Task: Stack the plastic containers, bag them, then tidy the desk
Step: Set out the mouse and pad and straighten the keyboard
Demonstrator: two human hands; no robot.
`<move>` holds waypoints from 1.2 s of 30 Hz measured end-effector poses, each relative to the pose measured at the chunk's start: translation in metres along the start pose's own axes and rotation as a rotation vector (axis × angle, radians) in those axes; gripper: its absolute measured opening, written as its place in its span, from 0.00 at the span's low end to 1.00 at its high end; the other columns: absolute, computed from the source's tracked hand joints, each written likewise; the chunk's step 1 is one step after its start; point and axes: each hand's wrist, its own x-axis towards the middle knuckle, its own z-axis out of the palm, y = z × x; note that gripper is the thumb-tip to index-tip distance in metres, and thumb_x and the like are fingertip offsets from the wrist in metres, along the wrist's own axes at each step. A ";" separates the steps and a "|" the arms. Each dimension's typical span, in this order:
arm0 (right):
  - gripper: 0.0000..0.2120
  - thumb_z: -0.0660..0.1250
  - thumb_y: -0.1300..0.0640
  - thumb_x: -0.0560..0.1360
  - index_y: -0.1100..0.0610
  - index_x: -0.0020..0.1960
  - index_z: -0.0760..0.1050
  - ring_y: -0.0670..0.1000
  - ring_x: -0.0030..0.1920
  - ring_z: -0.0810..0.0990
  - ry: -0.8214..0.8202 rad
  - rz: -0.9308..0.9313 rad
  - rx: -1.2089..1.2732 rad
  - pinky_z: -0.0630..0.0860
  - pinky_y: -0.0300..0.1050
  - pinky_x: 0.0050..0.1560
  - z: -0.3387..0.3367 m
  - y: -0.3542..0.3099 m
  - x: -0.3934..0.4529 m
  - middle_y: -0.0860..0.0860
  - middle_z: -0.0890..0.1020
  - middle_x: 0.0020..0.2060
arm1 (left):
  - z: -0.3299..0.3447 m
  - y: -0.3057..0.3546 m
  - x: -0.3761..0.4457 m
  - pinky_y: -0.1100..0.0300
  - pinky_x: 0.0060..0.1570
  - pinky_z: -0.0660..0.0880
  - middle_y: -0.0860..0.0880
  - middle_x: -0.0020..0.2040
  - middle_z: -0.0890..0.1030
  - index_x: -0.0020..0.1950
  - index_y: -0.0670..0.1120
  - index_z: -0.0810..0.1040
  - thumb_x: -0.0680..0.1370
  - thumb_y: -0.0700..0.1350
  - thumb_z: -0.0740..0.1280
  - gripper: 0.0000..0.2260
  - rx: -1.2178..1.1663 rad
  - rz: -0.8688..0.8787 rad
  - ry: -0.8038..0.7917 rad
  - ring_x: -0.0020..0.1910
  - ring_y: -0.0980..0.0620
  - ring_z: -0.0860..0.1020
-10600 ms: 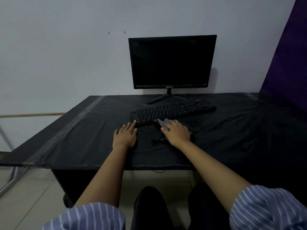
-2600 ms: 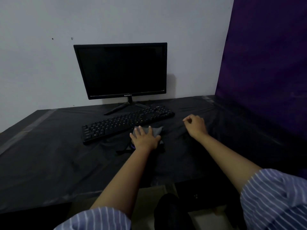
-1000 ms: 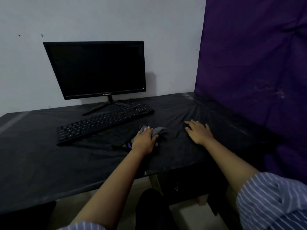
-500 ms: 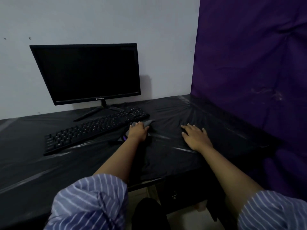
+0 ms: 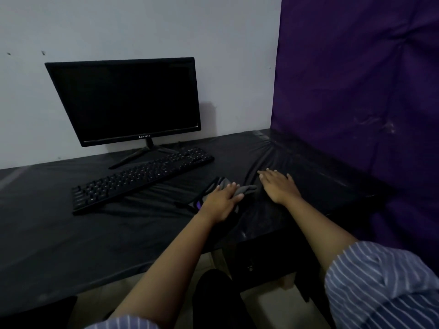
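Head view: left hand presses flat fingers on soft, light grey cloth near the bench front edge; right hand lies flat, holding nothing. Pinch a fold.

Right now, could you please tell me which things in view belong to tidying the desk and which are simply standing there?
In the job:
- grey cloth under the left hand
- black-covered desk, right hand flat on it

Standing by:
- black monitor
- black keyboard
- purple wall sheet
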 end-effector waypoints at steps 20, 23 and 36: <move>0.24 0.40 0.45 0.83 0.44 0.77 0.58 0.50 0.78 0.53 0.017 0.001 0.004 0.45 0.57 0.77 0.006 0.005 0.008 0.46 0.57 0.78 | -0.011 -0.007 0.027 0.51 0.75 0.46 0.44 0.79 0.55 0.78 0.43 0.55 0.84 0.55 0.50 0.26 0.173 -0.208 0.034 0.78 0.48 0.52; 0.25 0.41 0.45 0.83 0.45 0.77 0.59 0.50 0.78 0.53 0.015 0.007 0.004 0.45 0.57 0.77 0.004 0.004 0.006 0.47 0.57 0.78 | -0.007 0.002 0.012 0.53 0.75 0.46 0.45 0.79 0.55 0.78 0.44 0.55 0.83 0.54 0.51 0.26 0.136 -0.168 0.029 0.78 0.49 0.53; 0.23 0.43 0.48 0.84 0.50 0.74 0.68 0.54 0.77 0.59 -0.089 -0.032 0.224 0.52 0.50 0.77 -0.023 0.005 -0.012 0.51 0.62 0.77 | 0.022 0.049 -0.045 0.55 0.75 0.50 0.45 0.78 0.60 0.77 0.43 0.59 0.83 0.55 0.52 0.26 0.101 -0.071 0.114 0.77 0.50 0.57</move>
